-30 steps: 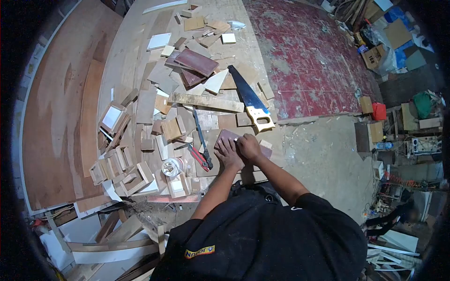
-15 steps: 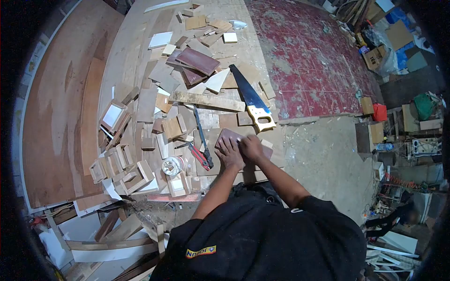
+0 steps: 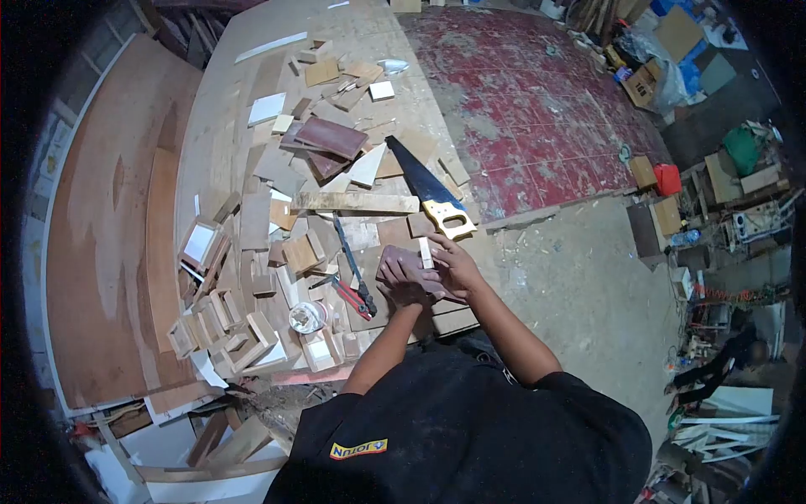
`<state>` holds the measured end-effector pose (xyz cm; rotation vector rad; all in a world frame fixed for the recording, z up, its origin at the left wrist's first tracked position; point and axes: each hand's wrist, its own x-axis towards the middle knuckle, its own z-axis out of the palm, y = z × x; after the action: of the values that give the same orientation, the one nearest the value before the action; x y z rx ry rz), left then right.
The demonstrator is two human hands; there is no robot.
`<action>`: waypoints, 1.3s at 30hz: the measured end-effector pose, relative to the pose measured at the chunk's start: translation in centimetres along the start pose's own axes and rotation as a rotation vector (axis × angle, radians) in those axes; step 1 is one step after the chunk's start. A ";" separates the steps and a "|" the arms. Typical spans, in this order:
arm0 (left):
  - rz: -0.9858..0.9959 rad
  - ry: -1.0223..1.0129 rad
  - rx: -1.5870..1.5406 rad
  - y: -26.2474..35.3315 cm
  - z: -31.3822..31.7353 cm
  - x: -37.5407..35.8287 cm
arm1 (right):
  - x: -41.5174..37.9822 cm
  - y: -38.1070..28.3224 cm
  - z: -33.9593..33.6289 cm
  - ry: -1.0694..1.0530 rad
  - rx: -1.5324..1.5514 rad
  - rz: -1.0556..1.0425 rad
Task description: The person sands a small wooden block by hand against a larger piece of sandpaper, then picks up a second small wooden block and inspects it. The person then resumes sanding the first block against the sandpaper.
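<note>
A reddish-brown board (image 3: 406,253) lies on the workbench in front of me. My left hand (image 3: 404,284) rests flat on it with the fingers spread. Just to the right, my right hand (image 3: 457,269) has its thumb and fingers around a small pale wood block (image 3: 426,253), which stands on end at the board's far edge. A handsaw (image 3: 430,186) with a yellow handle lies beyond my right hand. Left of the board are red-handled pliers (image 3: 351,297), a long dark tool (image 3: 346,252) and a round white tub (image 3: 307,317).
Small wooden box pieces (image 3: 239,336) cluster at the bench's left. A long wood strip (image 3: 357,202) and stacked brown boards (image 3: 331,139) lie farther back. A large plywood sheet (image 3: 109,227) stands at far left. Another person (image 3: 718,370) is at the right edge.
My right hand has lifted off the board's surface and shifted outward, now gripping the small pale block. My left hand stays on the board. The whole view has shifted slightly.
</note>
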<state>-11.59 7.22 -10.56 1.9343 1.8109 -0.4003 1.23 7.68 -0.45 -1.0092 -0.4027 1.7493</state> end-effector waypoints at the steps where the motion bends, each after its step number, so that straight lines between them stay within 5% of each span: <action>1: 0.014 0.032 -0.016 -0.1 0.4 0.1 | -0.4 -0.1 -0.2 -0.030 0.057 0.013; 13: 0.128 0.338 -0.106 -1.7 7.3 3.0 | -2.0 0.1 -1.1 -0.116 0.130 -0.005; 23: 0.049 0.000 -0.033 -0.4 1.1 0.5 | -2.0 0.2 -1.6 -0.066 0.313 -0.006; 26: 0.042 -0.029 0.022 -0.6 1.7 0.6 | -0.3 2.7 -4.7 0.083 -0.093 -0.080; 28: 0.003 -0.014 -0.032 0.0 0.4 0.3 | -0.2 4.4 -5.8 0.405 -1.033 -0.356; 29: 0.010 -0.083 -0.044 0.1 -0.7 -0.4 | -0.1 5.4 -5.9 0.521 -1.097 -0.410; 33: 0.018 -0.066 -0.041 -0.1 1.8 0.6 | 1.4 7.2 -6.1 0.433 -1.401 -0.433; 35: 0.016 0.452 0.093 -0.7 7.3 3.0 | 2.7 7.7 -5.1 0.388 -1.462 -0.491; 36: 0.012 0.452 0.095 -0.7 5.5 2.2 | 3.4 8.2 -4.7 0.347 -1.523 -0.554; 38: 0.045 -0.090 0.018 -0.1 -0.6 -0.3 | 4.4 9.2 -4.8 0.367 -1.488 -0.551; 39: 0.044 -0.090 0.018 0.0 -0.5 -0.2 | 4.7 9.2 -4.9 0.381 -1.501 -0.544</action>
<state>-11.68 7.30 -10.05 1.9325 1.7102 -0.4828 -1.10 7.13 -11.61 -1.9192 -1.6550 0.5051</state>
